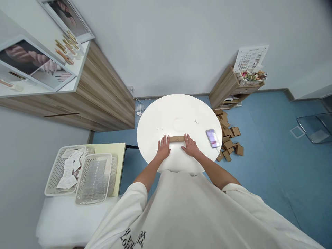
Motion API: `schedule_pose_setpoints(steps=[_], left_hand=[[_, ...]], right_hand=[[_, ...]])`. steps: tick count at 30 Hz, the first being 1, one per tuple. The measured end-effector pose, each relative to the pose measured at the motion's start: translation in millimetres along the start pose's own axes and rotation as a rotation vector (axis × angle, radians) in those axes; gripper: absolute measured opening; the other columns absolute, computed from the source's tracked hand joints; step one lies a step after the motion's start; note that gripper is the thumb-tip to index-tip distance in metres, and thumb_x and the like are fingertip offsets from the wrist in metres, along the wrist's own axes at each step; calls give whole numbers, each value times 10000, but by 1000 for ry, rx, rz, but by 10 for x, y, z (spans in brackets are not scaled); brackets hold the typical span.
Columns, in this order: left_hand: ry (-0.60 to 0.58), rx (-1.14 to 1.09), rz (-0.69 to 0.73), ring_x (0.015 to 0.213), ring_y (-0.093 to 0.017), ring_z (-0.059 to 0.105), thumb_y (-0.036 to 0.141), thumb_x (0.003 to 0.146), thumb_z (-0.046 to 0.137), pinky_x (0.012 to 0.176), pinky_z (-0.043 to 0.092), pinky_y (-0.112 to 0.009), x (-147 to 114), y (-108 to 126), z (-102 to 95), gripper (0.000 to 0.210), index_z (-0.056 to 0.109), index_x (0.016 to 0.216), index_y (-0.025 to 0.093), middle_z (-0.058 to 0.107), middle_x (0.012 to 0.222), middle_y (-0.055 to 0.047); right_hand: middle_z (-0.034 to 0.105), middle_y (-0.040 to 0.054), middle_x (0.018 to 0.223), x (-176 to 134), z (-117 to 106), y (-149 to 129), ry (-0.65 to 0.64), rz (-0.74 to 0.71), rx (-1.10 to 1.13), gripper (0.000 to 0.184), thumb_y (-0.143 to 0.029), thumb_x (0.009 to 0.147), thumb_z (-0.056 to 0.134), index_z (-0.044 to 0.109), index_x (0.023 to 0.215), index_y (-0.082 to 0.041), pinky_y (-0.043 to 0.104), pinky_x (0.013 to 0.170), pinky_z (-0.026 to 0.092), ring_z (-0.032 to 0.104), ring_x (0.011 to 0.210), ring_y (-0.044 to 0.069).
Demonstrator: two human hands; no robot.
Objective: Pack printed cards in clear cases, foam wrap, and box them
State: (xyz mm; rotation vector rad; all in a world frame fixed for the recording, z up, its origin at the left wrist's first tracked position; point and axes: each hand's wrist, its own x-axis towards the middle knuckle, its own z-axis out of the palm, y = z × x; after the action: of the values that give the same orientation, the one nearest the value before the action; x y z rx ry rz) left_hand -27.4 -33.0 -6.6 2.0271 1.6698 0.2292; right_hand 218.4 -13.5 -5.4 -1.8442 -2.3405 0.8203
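Note:
A small, narrow brown cardboard box [177, 138] lies on the round white table [166, 110], between my two hands. My left hand [163, 148] grips its left end, with the fingers pointing away from me. At the right end, my right hand [191, 147] holds it with the fingertips against the edge. The undersides of both hands and the thumbs' exact grip are hard to make out. A phone-like purple object [212, 139], blurred in the picture, rests on the table right of my right hand.
Several brown cardboard boxes [228, 141] are heaped on the blue floor beyond the table's right edge. Two white baskets [112, 162] with papers and clear plastic pieces stand to the left. A wooden cabinet [109, 86] rises at the far left, a smaller one [224, 83] at the back right.

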Motion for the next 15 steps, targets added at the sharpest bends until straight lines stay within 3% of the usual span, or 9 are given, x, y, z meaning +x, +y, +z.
schedule_pose_setpoints(steps=[4,7,9,15], left_hand=[[42,-164,-59,1465,-374,254,247,865,535,1143,261,-572,77,3,-21,829,146,1596,236,177,1641,-144],[138,-394,-185,1325,-303,465,218,883,487,1082,392,-487,160,14,-40,744,216,1576,236,324,1545,-156],[144,-539,-278,1216,-260,554,204,883,485,1029,450,-434,201,23,-42,711,261,1556,235,404,1471,-156],[126,-731,-283,1150,-223,605,130,840,525,962,490,-377,79,30,13,521,479,1349,230,573,1314,-114]], right_hand=[[102,111,1666,48,-74,-46,27,63,145,829,-581,954,414,35,1616,-253,542,1110,315,324,1412,367],[248,121,1611,80,-134,-91,122,152,357,741,-552,986,339,72,1614,-265,471,1082,393,406,1366,300],[364,116,1536,91,-155,-126,151,207,492,693,-542,990,328,136,1606,-287,418,1031,452,502,1271,258],[514,104,1381,-31,-105,-209,178,267,618,631,-558,979,374,326,1540,-275,368,966,494,584,1135,223]])
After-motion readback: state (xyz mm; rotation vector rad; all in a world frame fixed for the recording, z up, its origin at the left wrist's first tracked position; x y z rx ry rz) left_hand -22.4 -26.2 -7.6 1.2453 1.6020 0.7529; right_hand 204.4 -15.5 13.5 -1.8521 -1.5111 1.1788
